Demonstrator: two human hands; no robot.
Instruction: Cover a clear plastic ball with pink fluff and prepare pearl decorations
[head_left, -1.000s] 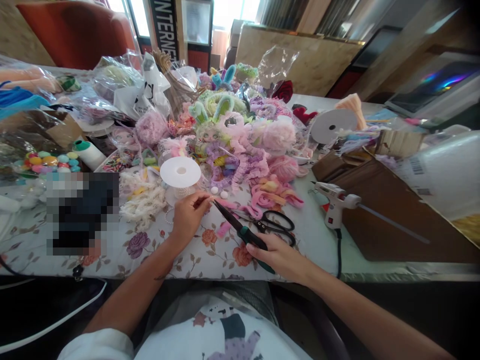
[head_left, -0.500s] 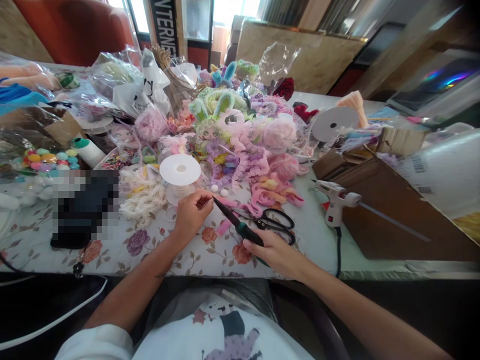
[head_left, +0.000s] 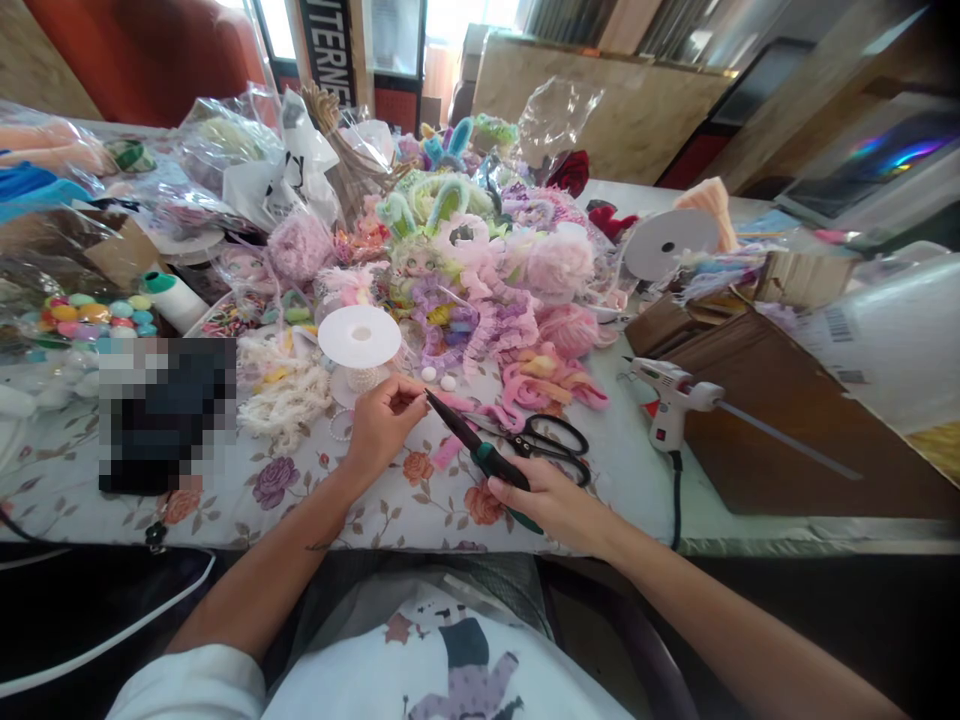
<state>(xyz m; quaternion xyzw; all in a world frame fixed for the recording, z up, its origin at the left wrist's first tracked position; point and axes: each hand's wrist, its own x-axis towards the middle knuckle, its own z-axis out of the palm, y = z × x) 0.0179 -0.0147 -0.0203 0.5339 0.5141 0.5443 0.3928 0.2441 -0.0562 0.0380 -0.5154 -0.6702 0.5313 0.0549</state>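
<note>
My right hand (head_left: 551, 500) is closed round the dark green and black handles of long-nose pliers (head_left: 491, 458). Their narrow black jaws point up and left, with the tip at the fingertips of my left hand (head_left: 382, 420). The left thumb and forefinger are pinched together; what they hold is too small to make out. Just behind that hand stands a white spool (head_left: 360, 338) wound with a string of small pearl beads. Two small white balls (head_left: 438, 379) lie to the right of the spool. Black-handled scissors (head_left: 551, 445) rest on the cloth beyond the pliers, partly behind them.
A hot glue gun (head_left: 667, 395) stands at the right beside a brown cardboard box (head_left: 817, 430). Pink yarn (head_left: 551, 380), ruffled trim and doll parts heap up across the back. On the left are a blurred-out dark object (head_left: 172, 420), a thread cone (head_left: 176, 303) and colourful balls (head_left: 97, 318).
Almost nothing differs. The view has shifted very slightly, and both hands keep the same grip, with the plier tip still at the left fingertips.
</note>
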